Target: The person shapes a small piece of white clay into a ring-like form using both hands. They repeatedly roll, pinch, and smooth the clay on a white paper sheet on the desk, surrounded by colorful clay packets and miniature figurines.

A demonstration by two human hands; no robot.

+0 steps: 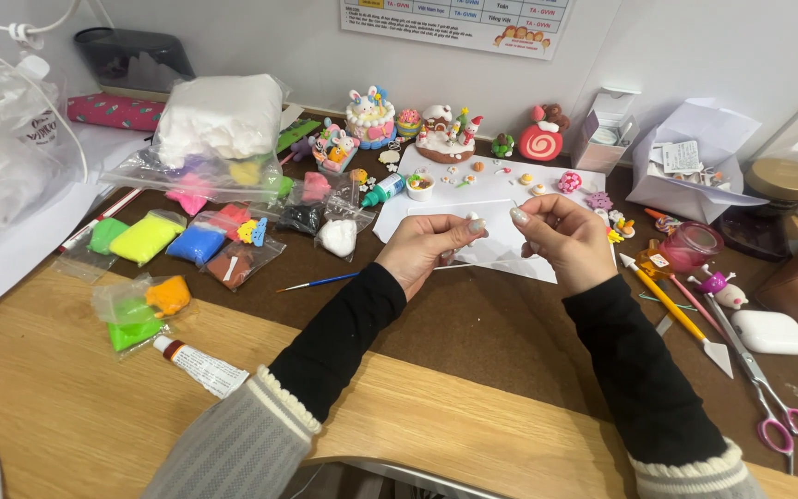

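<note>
Here the left hand (427, 248) pinches a small white clay ball (473, 216); right hand's (561, 242) fingers pressed together; squeezing could flatten it.

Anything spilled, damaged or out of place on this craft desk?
Nothing stands out. The left hand and right hand pinch a small white clay piece over the white paper sheet; the colourful bagged clay lies loosely scattered, unspilled.
</note>
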